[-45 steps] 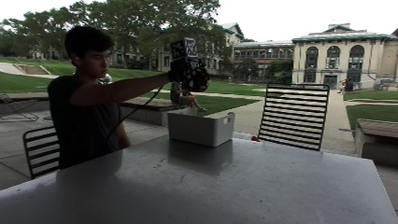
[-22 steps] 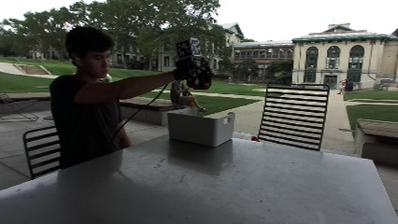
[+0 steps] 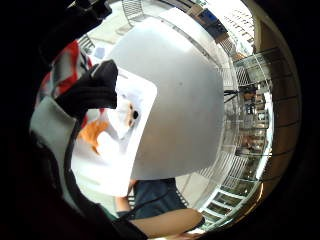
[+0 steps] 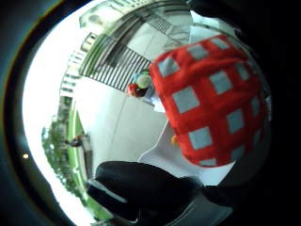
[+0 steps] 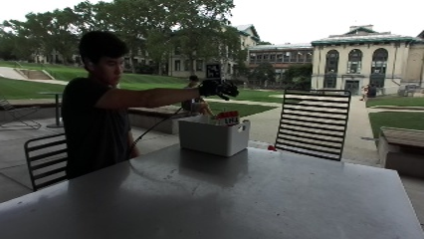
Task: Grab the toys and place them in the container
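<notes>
My gloved right hand [image 5: 218, 88] hangs in the air above the white container [image 5: 213, 135] at the table's far side, fingers spread and holding nothing. Below it, a red plush toy with grey checks [image 5: 228, 119] pokes out of the container's top, apart from the hand. It fills much of the thumb side palm view [image 4: 211, 99], over the container [image 4: 162, 157] and beside my gloved thumb [image 4: 146, 188]. An orange and white toy [image 3: 125, 115] lies inside the container [image 3: 145, 100]. A small red and green toy [image 5: 271, 148] [image 4: 139, 84] lies on the table just beside it.
The grey table [image 5: 252, 199] stretches wide toward the camera. A black slatted chair [image 5: 311, 124] stands behind the table's far edge, and another chair [image 5: 43, 159] stands beside the person.
My hand has come lower and moved over the container. The red checked toy now shows at the container's top.
</notes>
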### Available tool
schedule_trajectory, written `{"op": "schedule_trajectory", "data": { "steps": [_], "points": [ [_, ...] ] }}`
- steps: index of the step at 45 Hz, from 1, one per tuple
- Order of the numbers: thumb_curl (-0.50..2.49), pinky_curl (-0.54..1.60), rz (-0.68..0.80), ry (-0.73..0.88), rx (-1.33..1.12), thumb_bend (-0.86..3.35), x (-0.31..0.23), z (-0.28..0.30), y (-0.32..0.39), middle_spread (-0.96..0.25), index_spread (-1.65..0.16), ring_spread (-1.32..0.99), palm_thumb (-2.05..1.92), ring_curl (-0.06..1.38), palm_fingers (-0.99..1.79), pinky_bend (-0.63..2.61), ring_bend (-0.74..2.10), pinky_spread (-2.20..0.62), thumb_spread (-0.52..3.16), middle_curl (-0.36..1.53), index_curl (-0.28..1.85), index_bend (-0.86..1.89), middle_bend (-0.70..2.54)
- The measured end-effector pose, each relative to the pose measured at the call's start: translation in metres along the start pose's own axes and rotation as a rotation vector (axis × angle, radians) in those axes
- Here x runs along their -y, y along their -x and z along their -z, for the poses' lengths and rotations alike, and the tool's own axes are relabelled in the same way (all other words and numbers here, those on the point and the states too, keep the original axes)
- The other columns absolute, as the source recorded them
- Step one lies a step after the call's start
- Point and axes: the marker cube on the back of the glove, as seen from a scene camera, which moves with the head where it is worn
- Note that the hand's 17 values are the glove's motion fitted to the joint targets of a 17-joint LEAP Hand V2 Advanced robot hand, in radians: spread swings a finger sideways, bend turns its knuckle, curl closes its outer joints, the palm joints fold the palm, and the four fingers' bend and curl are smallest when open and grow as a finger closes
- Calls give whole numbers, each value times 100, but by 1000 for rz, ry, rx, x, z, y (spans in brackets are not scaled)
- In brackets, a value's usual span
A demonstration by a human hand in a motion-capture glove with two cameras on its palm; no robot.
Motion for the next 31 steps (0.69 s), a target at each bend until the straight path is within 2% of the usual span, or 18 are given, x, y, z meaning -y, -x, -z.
{"op": "schedule_trajectory", "data": {
  "steps": [5, 9, 13, 17, 23, 26, 28, 31],
  "points": [
    [42, 42, 2, -7, -19, -20, -1, 5, -14, -15, -32, -15, -25, 35, -10, 135, 75, -17, 90, 55, 48, 9, 37],
    [36, 40, -3, -27, 67, -19, -7, 19, -21, -10, -31, -10, -26, 30, -10, 130, 69, -12, 89, 54, 45, 11, 36],
    [31, 36, 85, -79, 74, -18, -21, 31, -39, -8, -31, -9, -26, 27, -13, 119, 60, -9, 89, 53, 44, 16, 37],
    [26, 34, 145, -155, -51, -17, -31, 37, -73, -7, -31, -10, -26, 25, -8, 113, 55, -8, 90, 52, 44, 19, 34],
    [20, 30, 158, -173, -92, -17, -40, 40, -84, -7, -32, -14, -25, 24, 0, 102, 50, -7, 91, 51, 46, 24, 35],
    [18, 28, 165, -157, -44, -16, -76, 49, -85, -8, -32, -17, -24, 24, 2, 94, 49, -8, 94, 51, 47, 26, 38],
    [16, 28, 212, -144, 10, -15, -102, 56, -87, -8, -32, -18, -23, 24, 2, 90, 48, -8, 95, 51, 47, 26, 39],
    [14, 27, 420, -128, 131, -15, -133, 62, -94, -8, -31, -21, -23, 24, 1, 86, 47, -9, 97, 51, 48, 27, 40]
  ]
}}
